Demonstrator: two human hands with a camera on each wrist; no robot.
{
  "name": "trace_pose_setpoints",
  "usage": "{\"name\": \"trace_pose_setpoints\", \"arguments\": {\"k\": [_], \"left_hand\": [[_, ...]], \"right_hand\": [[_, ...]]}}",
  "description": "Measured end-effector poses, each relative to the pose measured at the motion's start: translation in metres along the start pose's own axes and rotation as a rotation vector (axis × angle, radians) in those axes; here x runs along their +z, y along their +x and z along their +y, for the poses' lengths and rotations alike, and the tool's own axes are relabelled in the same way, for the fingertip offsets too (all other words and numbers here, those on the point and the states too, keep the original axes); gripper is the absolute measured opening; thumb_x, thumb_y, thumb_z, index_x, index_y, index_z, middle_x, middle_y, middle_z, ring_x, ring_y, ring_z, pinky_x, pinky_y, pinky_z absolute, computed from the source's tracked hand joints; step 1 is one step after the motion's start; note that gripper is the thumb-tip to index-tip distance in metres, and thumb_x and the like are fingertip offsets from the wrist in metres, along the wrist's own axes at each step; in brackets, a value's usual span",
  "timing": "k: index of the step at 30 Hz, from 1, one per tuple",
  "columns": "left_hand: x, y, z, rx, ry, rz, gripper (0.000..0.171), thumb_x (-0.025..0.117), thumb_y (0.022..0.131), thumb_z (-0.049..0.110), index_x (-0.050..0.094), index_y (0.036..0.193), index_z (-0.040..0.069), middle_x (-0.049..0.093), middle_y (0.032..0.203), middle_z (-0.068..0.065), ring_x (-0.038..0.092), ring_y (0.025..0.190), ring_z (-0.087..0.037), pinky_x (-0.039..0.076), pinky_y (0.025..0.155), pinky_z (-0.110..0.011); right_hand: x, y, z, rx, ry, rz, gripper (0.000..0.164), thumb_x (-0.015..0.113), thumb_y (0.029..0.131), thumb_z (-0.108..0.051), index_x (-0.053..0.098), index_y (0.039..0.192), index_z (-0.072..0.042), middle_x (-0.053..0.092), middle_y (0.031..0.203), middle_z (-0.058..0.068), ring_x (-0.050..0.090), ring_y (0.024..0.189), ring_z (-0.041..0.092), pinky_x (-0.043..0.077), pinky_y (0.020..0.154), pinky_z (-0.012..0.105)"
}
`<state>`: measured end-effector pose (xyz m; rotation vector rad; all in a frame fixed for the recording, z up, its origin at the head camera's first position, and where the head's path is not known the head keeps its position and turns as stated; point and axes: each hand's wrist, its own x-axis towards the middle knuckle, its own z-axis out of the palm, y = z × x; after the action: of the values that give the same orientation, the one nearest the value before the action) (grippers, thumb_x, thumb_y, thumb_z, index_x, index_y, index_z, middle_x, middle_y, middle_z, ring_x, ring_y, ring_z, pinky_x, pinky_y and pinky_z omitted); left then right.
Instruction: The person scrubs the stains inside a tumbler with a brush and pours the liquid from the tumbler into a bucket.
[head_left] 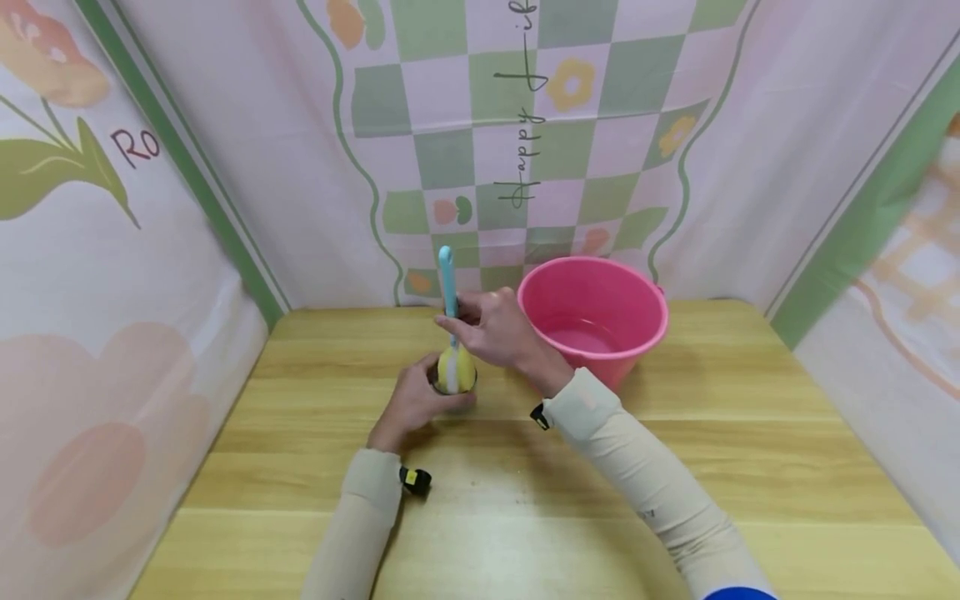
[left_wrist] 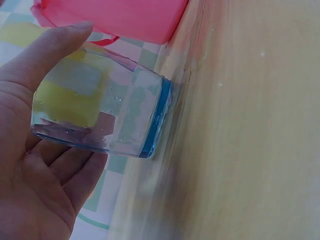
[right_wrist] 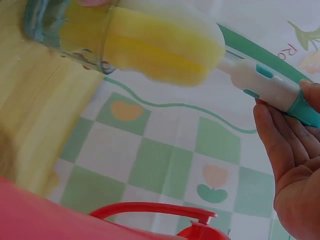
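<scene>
Light wood-grain tabletop [head_left: 765,450], rounded far corners [head_left: 737,310], against pale fabric rear wall [head_left: 510,233] with green-and-white checks [head_left: 491,87], sideways "Happy" lettering [head_left: 519,152]; white fabric left wall [head_left: 120,275], peach flowers [head_left: 86,479]; white fabric right wall [head_left: 900,342], green stripe [head_left: 862,217]; soft glare [head_left: 480,508] on tabletop

in the head view, cup [left_wrist: 122,127] mostly behind left hand [head_left: 422,393], bucket [head_left: 585,292] near desk's [head_left: 750,425] far edge partly behind right wrist [head_left: 551,371]

Pink bucket [head_left: 592,292] — on wooden table [head_left: 720,433]; checkered curtain [head_left: 498,125] behind.
</scene>
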<state>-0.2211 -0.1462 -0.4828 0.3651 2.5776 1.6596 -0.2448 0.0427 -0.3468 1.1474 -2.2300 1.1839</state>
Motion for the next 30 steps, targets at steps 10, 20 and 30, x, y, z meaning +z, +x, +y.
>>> {"name": "trace_pose_setpoints", "arguments": {"k": [10, 20, 30], "left_hand": [[0.0, 0.001, -0.003, 0.0, -0.006, 0.012, 0.064, 0.097, 0.076, 0.031, 0.065, 0.13, 0.014, 0.074, 0.117, -0.002, 0.068, 0.108, -0.021, 0.056, 0.1, -0.046], [0.0, 0.002, -0.002, 0.005, 0.006, 0.013, 0.067, 0.097, 0.077, 0.027, 0.065, 0.134, 0.015, 0.074, 0.123, -0.003, 0.068, 0.116, -0.023, 0.054, 0.107, -0.048], [-0.002, 0.003, -0.005, 0.007, 0.052, 0.024, 0.054, 0.097, 0.076, 0.031, 0.068, 0.119, 0.015, 0.074, 0.102, -0.002, 0.068, 0.094, -0.02, 0.057, 0.088, -0.041]], "right_hand": [[-0.008, 0.01, -0.004, -0.034, 0.027, 0.019, 0.013, 0.08, 0.095, -0.013, 0.079, 0.094, 0.0, 0.082, 0.084, 0.011, 0.081, 0.077, 0.019, 0.063, 0.065, 0.027], [-0.003, 0.013, 0.002, -0.003, 0.055, 0.067, 0.008, 0.079, 0.094, -0.007, 0.076, 0.09, 0.0, 0.081, 0.084, 0.012, 0.081, 0.077, 0.022, 0.061, 0.06, 0.025], [0.019, 0.006, -0.001, 0.017, 0.04, 0.025, 0.015, 0.077, 0.098, -0.016, 0.074, 0.087, -0.005, 0.08, 0.08, 0.009, 0.077, 0.069, 0.013, 0.051, 0.051, 0.02]]}}
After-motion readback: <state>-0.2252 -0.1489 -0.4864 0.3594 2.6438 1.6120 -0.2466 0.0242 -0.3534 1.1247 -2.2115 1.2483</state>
